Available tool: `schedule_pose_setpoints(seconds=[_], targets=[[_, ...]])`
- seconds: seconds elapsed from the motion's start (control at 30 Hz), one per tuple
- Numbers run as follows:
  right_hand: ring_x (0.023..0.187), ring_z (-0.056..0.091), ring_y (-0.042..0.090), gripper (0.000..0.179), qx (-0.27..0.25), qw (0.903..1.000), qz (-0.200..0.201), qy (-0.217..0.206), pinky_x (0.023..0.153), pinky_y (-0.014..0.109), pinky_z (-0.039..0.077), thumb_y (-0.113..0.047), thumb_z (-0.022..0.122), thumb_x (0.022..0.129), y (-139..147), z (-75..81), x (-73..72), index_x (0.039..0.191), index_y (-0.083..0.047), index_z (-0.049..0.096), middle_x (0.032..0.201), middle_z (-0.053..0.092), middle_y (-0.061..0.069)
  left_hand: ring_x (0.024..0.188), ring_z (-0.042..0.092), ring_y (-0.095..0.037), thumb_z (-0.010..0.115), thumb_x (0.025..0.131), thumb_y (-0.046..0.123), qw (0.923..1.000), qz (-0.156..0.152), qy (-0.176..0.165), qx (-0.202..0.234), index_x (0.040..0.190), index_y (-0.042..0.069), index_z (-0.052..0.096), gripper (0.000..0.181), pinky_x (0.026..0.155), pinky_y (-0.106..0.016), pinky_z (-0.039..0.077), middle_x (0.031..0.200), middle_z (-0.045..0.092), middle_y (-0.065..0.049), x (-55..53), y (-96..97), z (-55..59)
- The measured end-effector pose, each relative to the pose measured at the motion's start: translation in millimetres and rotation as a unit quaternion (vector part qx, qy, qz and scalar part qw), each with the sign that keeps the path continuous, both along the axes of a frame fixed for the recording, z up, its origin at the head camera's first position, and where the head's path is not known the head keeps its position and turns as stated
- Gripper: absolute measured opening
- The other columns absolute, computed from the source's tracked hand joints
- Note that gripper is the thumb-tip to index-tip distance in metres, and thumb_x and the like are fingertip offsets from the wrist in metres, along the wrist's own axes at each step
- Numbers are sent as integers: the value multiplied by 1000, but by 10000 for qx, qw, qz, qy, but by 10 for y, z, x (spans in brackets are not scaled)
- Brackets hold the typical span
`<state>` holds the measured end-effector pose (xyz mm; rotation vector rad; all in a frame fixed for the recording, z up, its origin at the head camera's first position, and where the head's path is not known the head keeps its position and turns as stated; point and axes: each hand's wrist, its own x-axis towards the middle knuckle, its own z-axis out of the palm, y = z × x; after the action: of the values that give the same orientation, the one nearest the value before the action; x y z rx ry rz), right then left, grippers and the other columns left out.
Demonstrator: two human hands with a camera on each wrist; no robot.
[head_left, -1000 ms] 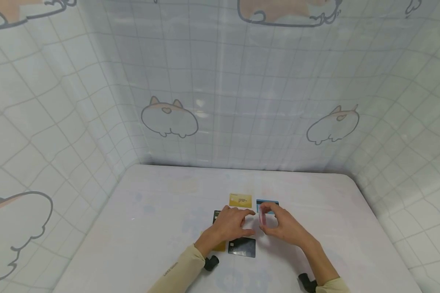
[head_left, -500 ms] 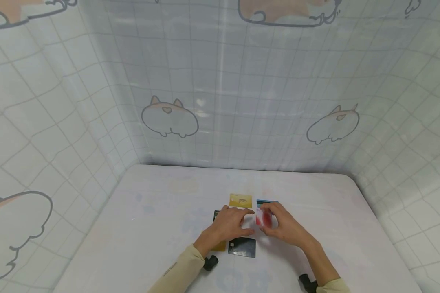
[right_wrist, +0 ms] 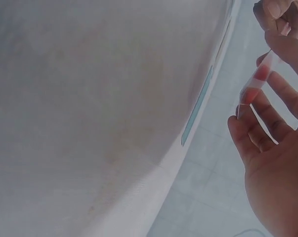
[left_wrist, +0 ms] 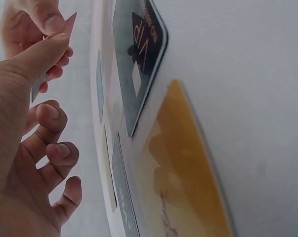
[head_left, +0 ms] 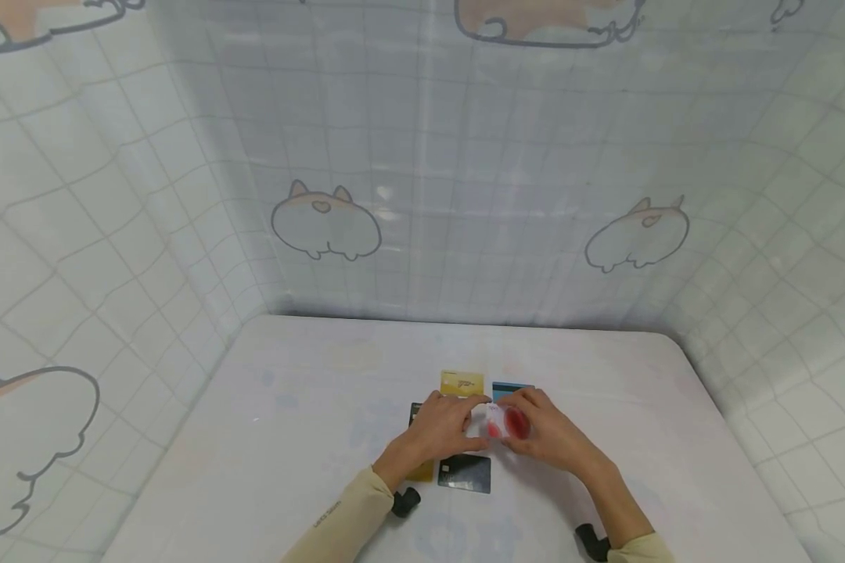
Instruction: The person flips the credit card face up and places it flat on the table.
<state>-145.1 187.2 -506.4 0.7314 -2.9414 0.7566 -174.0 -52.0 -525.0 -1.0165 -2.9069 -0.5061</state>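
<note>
A card with red patches on white (head_left: 516,423) is raised between the two hands, over the middle of the table. My right hand (head_left: 551,432) holds it by its edges, thumb below and index finger above. At its left side, my left hand (head_left: 440,426) has thumb and index fingertips right at the card's corners. The left wrist view shows the left thumb overlapping the card (left_wrist: 69,24), while the other left fingers curl loosely. Beneath and around the hands lie a yellow card (head_left: 462,382), a blue card with a dark stripe (head_left: 510,389) and a black card (head_left: 465,474).
A gold card (head_left: 421,472) and another dark card (head_left: 415,410) lie partly hidden by the left hand and wrist. Black camera mounts sit at both wrists. The white table (head_left: 289,438) is enclosed by a grid-patterned curtain (head_left: 422,195) at the back and sides.
The red and white card has turned from edge-on to show its face and shifted left, up to the left fingertips. Both hands stay almost in place.
</note>
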Motion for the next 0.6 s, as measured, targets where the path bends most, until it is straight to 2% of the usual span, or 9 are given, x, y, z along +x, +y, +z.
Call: schedule_pose_setpoints(seconds=[0.17,0.43,0.6], targets=[[114,49,15,60,187,9998,-90,58,90,38,54,-36,87,78,-31,-4,38,131,-27,60,126,52,-6,65,47,0,71,84,62,10000,-40,49,-7,140,32,55,66,83,-37,42,67,47,19,32,0,14],[110,49,13,61,401,9990,-100,168,88,36,55,-38,87,78,-80,12,158,131,-24,61,123,53,-6,66,46,-1,71,84,64,9999,-61,-90,-34,141,32,55,67,86,-40,42,67,47,19,123,-33,33],[108,49,13,60,499,9985,-121,173,87,35,55,-39,87,78,-103,11,228,130,-24,62,121,53,-6,67,46,-1,71,84,63,9999,-116,-26,-18,139,32,55,65,86,-40,42,67,47,19,171,-57,28]])
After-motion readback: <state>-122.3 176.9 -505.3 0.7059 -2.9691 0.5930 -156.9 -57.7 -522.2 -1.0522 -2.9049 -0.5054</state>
